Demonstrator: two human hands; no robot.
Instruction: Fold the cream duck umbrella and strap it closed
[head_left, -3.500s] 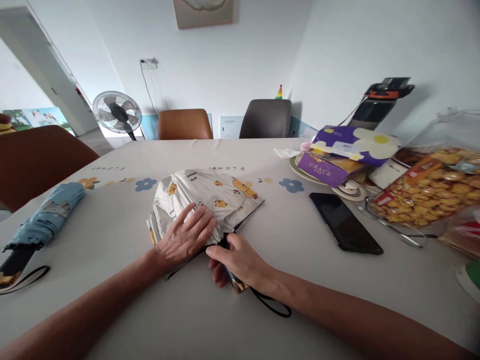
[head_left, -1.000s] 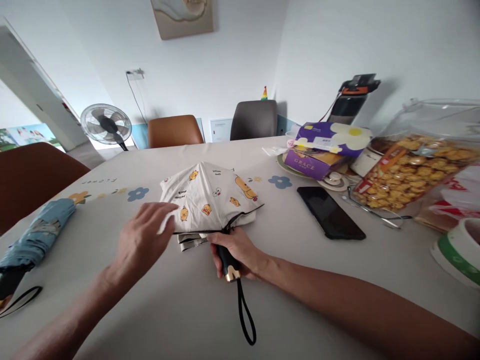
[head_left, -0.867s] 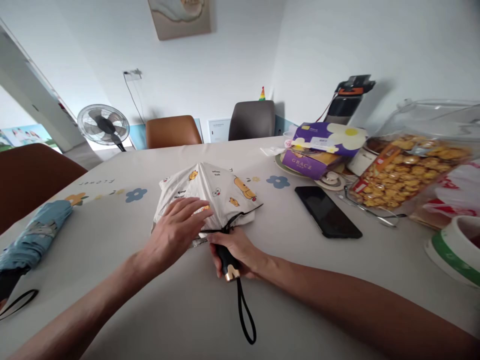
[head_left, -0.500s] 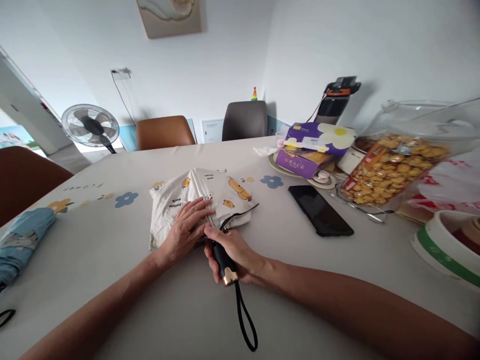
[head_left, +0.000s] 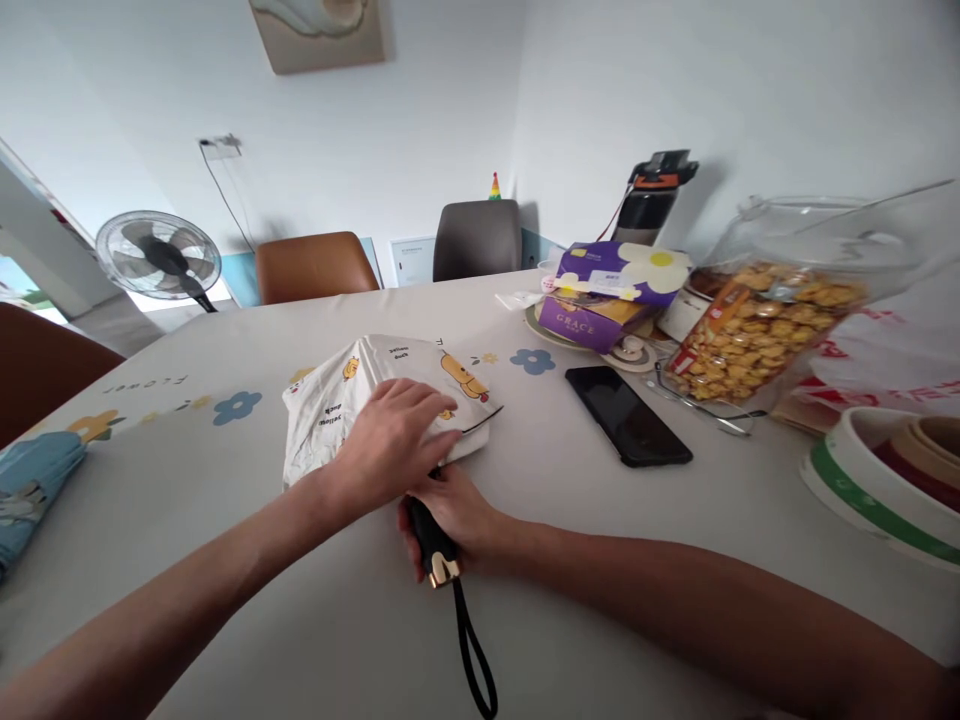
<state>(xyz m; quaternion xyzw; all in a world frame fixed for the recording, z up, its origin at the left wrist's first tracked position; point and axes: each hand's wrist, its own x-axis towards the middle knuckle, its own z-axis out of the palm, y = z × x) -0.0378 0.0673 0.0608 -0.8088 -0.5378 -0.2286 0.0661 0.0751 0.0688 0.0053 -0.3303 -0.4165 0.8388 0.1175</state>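
On the table (head_left: pixel 247 560) lies a white umbrella (head_left: pixel 322 410) printed with yellow ducks, its canopy loosely gathered and spread flat. My right hand (head_left: pixel 461 515) is wrapped round its black handle (head_left: pixel 433 540), which ends in a gold-coloured cap and a black wrist strap (head_left: pixel 474 650) hanging toward me. My left hand (head_left: pixel 394 435) is over the near part of the canopy, fingers extended to the right and the thumb close to my right hand. Whether its palm presses the cloth is hidden.
Right of the umbrella lies a black phone (head_left: pixel 628 415), with glasses (head_left: pixel 705 402) beyond. Purple boxes (head_left: pixel 577 320), a bottle (head_left: pixel 649 205), a snack jar (head_left: pixel 772 320) and tape rolls (head_left: pixel 840 490) crowd the right side. A blue folded umbrella (head_left: pixel 34 490) lies at the left edge.
My left hand has moved right across the canopy, toward the handle. My right hand keeps its hold. The whole view has shifted slightly.
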